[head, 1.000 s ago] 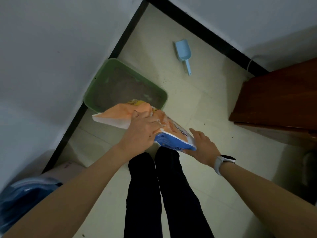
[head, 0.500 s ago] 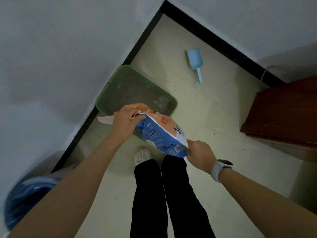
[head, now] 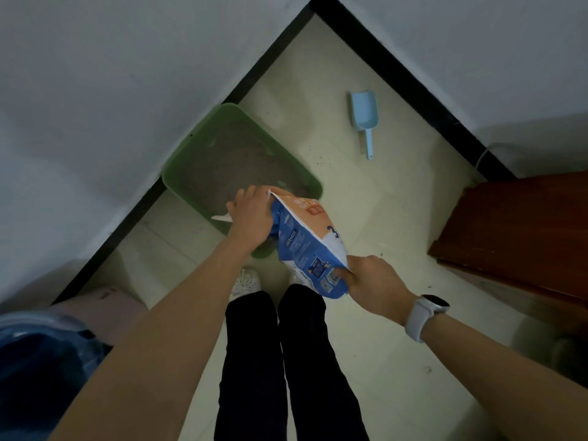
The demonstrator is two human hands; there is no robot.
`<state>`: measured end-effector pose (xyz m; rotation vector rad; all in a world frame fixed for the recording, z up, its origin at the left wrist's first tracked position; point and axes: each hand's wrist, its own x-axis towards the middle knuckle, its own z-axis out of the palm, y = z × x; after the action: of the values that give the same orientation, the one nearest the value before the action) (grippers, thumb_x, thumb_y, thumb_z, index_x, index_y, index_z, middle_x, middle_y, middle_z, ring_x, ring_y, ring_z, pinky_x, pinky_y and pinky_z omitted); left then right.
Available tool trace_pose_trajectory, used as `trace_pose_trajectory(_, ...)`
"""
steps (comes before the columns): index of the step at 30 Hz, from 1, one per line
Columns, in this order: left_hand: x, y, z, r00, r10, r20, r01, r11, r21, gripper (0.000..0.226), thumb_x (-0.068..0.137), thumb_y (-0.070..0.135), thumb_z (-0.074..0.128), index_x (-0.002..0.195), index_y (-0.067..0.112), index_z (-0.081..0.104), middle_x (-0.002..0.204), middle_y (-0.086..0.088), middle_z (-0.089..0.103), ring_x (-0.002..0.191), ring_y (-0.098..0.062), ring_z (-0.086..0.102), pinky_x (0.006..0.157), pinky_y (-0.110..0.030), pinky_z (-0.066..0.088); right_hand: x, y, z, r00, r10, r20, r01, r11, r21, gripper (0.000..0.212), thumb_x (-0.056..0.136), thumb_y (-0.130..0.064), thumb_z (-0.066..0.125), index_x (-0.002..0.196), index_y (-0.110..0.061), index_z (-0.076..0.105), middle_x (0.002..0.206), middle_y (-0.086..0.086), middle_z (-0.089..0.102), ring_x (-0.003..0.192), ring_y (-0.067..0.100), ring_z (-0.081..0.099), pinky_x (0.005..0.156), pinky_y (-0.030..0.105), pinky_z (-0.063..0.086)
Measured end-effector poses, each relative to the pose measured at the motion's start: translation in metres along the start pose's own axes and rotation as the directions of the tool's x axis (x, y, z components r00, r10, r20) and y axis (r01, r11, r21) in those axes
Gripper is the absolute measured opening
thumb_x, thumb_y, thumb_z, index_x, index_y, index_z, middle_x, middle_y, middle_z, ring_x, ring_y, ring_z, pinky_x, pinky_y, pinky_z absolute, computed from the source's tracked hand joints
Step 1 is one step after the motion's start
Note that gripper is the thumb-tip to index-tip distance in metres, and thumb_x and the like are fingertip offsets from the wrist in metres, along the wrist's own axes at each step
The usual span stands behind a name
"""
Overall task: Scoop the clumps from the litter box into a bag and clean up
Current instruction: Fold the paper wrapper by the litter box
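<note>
Pale cream tiles cover the floor [head: 366,218], smooth and faintly speckled with dark grit, and two white walls meet at a corner lined with a black skirting [head: 397,71]. Only the head view is given.

One green plastic litter box [head: 178,173], rectangular with rounded corners, sits on the floor against the left wall; a flat layer of grey granular litter [head: 229,163] fills it. One light-blue plastic scoop [head: 363,111], deep-bowled with a thin straight handle, lies on the tiles well apart from the box, toward the far corner.

One glossy bag [head: 305,240], printed orange near its top and blue and white lower down, is held tilted above the near corner of the box, its mouth toward the litter. The left hand [head: 251,214] grips the crumpled top of the bag, fingers curled round it, with a white flap sticking out to the left. The right hand [head: 369,281] pinches the bag's bottom corner, thumb pressed on the printed face; a white watch [head: 424,316] circles that wrist.

Two legs in black trousers [head: 286,361] stand below, with one white shoe [head: 245,281] showing. A dark red-brown wooden cabinet [head: 521,233] stands at the right. One blue rounded container [head: 35,354], blurred, sits at the lower left.
</note>
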<state>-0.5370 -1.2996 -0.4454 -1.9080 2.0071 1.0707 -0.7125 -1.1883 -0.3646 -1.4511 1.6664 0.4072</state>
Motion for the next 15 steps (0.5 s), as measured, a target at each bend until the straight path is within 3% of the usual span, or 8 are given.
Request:
trace_pose_trajectory(9, 0.023, 0.001, 0.003, 0.997, 0.075, -0.020, -0.078, 0.973, -0.217, 0.044, 0.088, -0.008, 0.041, 0.128, 0.006, 0.051, 0.121, -0.020, 0.044, 0.113, -0.033, 0.038, 0.094, -0.030, 0.031, 0.008, -0.007, -0.028, 0.999, 0.030, 0.041, -0.029, 1.000, -0.011, 0.031, 0.097, -0.028, 0.038, 0.103, -0.001, 0.053, 0.103, 0.021, 0.061, 0.090, 0.038, 0.056, 0.077, 0.039, 0.045)
trace_pose_trajectory(15, 0.032, -0.004, -0.005, 0.988, 0.142, -0.056, -0.151, 0.963, -0.223, 0.042, 0.087, -0.010, 0.045, 0.126, 0.000, 0.054, 0.125, -0.022, 0.054, 0.115, -0.035, 0.050, 0.097, -0.030, 0.034, 0.014, -0.007, -0.045, 0.998, 0.004, 0.068, -0.001, 0.999, -0.042, 0.031, 0.097, -0.027, 0.038, 0.100, 0.000, 0.052, 0.101, 0.022, 0.061, 0.089, 0.039, 0.055, 0.078, 0.042, 0.045)
